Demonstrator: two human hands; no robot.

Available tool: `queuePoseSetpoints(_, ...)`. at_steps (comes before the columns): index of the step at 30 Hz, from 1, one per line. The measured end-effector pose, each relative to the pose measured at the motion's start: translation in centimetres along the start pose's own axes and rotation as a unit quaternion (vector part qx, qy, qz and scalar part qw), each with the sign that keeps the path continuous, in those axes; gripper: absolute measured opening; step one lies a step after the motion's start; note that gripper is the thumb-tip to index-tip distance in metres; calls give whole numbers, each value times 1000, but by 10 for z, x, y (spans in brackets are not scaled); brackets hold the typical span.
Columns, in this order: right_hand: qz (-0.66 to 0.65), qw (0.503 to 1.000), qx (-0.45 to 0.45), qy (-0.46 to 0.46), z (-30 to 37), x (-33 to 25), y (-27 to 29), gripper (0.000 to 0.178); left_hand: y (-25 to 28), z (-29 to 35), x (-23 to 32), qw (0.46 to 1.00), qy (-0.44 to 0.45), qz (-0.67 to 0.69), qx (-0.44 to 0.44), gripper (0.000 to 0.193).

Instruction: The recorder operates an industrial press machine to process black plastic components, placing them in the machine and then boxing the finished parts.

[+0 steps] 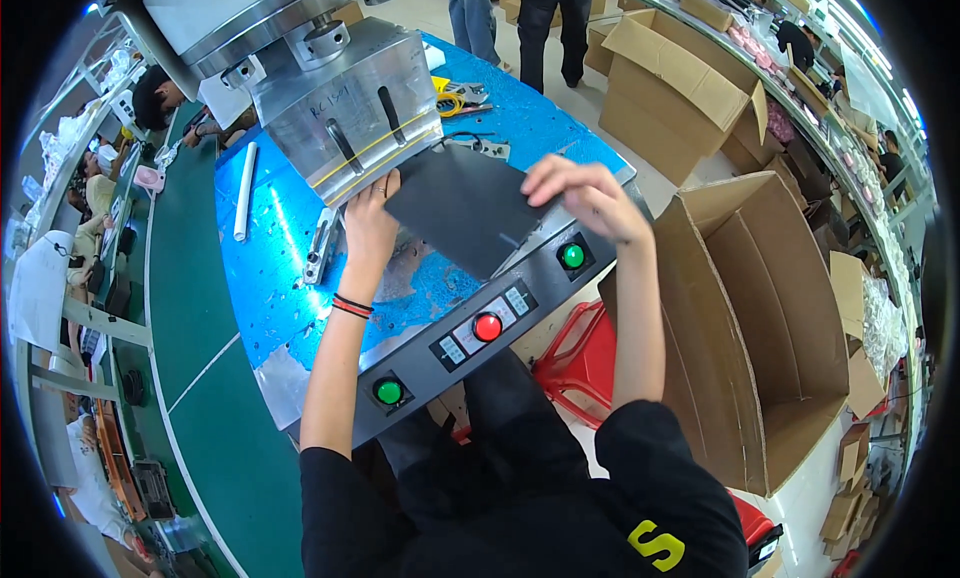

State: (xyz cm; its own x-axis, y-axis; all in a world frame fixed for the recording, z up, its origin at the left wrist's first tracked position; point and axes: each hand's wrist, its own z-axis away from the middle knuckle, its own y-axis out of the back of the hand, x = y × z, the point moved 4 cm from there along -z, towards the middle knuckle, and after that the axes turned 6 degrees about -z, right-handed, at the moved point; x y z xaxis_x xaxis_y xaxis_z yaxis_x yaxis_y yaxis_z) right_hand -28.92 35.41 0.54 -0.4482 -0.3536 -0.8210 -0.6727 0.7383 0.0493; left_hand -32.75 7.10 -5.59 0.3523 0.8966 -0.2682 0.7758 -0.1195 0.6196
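A thin black sheet (pixel 465 203) slants above the blue machine table (pixel 285 278), in front of the metal press block (pixel 345 103). At the sheet's left edge, close under the block, my left hand (pixel 372 215) is closed on it; part of its grip is hidden. My right hand (pixel 592 196) is at the right edge, fingers bent and closed on the sheet there, slightly blurred. Below the sheet runs the grey control panel, with a red button (pixel 487 326) in the middle, a green button (pixel 388 390) at the left and another green button (pixel 572 256) at the right.
A metal bar (pixel 320 246) and a white tube (pixel 245 191) lie left on the table. Yellow-handled tools (pixel 455 100) lie behind the sheet. A large open carton (pixel 760 328) and a red stool (pixel 580 363) stand at right; a green conveyor (pixel 190 308) runs along the left.
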Motion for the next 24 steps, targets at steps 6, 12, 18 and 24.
queuePoseSetpoints(6,-204,930,305,2,88,83,7,16,28,13,7,994,55,-64,-68,33)
queuePoseSetpoints(12,-161,903,394,-51,102,85,22,13,152,91,20,988,123,-40,-89,32)
queuePoseSetpoints(18,-105,957,261,-73,48,93,-16,10,302,240,-12,914,286,-234,-170,31)
queuePoseSetpoints(24,-106,988,58,-96,-20,98,-107,12,395,369,23,783,507,-237,-272,41)
